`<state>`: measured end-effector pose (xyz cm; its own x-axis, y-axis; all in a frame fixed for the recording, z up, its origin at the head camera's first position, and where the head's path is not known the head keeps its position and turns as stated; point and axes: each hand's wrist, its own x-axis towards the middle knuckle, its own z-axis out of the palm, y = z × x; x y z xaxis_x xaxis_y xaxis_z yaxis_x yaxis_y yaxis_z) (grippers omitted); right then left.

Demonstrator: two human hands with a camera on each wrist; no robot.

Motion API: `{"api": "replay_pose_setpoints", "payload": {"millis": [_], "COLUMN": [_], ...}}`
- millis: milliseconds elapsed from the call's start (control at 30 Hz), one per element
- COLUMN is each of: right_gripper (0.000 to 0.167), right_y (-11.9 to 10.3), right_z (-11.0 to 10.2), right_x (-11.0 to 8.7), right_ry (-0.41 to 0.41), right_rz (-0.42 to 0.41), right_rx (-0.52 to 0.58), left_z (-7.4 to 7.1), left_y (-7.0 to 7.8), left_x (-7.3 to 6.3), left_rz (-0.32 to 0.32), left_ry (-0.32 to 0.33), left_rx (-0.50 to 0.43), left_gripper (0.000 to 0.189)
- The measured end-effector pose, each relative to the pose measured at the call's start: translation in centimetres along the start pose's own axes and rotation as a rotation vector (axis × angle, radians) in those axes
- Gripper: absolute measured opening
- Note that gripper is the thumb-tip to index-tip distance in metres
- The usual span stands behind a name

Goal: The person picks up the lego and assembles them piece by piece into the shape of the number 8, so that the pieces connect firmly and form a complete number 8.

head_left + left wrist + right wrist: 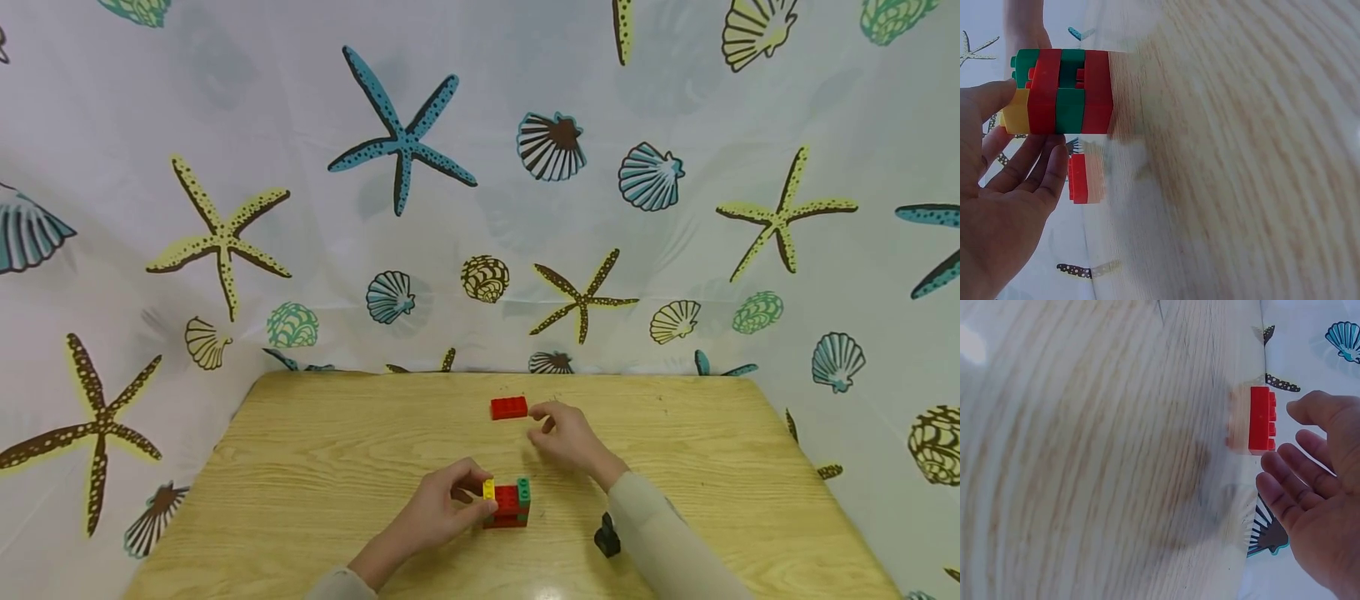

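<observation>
A small stack of toy building bricks [507, 500] stands on the wooden table: red layers with green bricks between them, and a yellow brick [1016, 112] and a green brick [523, 490] on top. My left hand [444, 505] holds the stack at its yellow end, thumb on the near side and fingers on the far side. Farther back lies a loose red brick [509, 407], studs up. Just to its right is my right hand [572, 437], fingers apart and loosely bent, with a small gap to the brick in the right wrist view.
On the table [337, 450], a small black object [607, 536] sits beside the right forearm. A white cloth [480, 217] printed with shells and starfish hangs behind the table and along both sides.
</observation>
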<state>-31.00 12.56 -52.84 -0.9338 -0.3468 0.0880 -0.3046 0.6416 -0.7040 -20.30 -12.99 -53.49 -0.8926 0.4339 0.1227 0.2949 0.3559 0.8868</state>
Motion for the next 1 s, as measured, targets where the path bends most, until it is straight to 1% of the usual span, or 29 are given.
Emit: {"api": "replay_pose_setpoints", "payload": {"millis": [167, 567, 800, 1000], "right_gripper": [0.039, 0.046, 0.048, 0.055], "right_y": [0.1, 0.7, 0.8, 1.3], "right_z": [0.3, 1.6, 2.1, 2.6], "right_x": [0.7, 2.1, 2.8, 3.2], "right_ry": [0.001, 0.023, 0.033, 0.049], "right_rz": [0.026, 0.048, 0.071, 0.082], "right_rx": [0.008, 0.03, 0.06, 0.081], "left_z": [-0.1, -0.2, -0.2, 0.1], "left_y": [-0.1, 0.2, 0.1, -0.1], "left_x": [0.0, -0.1, -0.1, -0.1], "left_rz": [0.003, -0.012, -0.005, 0.007], "left_ry": [0.005, -0.008, -0.006, 0.0], "left_rx": [-0.002, -0.007, 0.008, -0.004], "left_gripper": [0.028, 0.021, 0.022, 0.023]}}
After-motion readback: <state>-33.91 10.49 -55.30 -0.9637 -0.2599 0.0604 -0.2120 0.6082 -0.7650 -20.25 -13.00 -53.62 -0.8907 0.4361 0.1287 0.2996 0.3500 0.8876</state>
